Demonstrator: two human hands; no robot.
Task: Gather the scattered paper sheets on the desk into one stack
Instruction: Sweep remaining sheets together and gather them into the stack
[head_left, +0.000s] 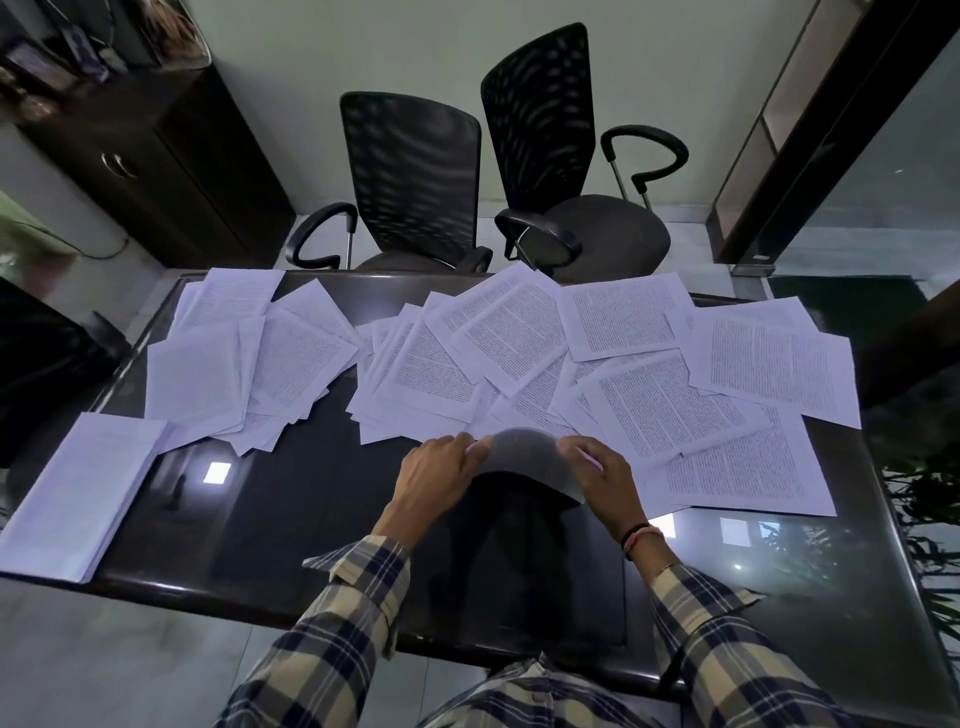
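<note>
Glossy black glass covers the desk, and printed white sheets lie scattered over its far half in loose overlapping fans. At about 10 o'clock from the hands a left-hand cluster of sheets spreads out, some pages blank side up; straight ahead at 12 o'clock a middle cluster fans toward the far edge; and from 1 to 3 o'clock larger text-covered pages overlap each other out to the desk's right rim. Near the desk's left edge, at roughly 9 o'clock, sits a squared stack of paper, apart from the loose sheets and slanted relative to the desk edge. Both hands meet over the near edge of the middle cluster, holding one curved sheet that bows upward between them, its underside in shadow. Fingers of the left hand curl round the sheet's left edge, and the right hand grips the right edge the same way (a red thread band circles that wrist). Plaid sleeves reach in from 6 o'clock. Beyond the desk at 12 o'clock stand two black mesh-backed office chairs, side by side with their seats facing away from the desk, and a dark wooden cabinet fills the 10 o'clock corner against the wall. Plant leaves poke in at 3 o'clock.
</note>
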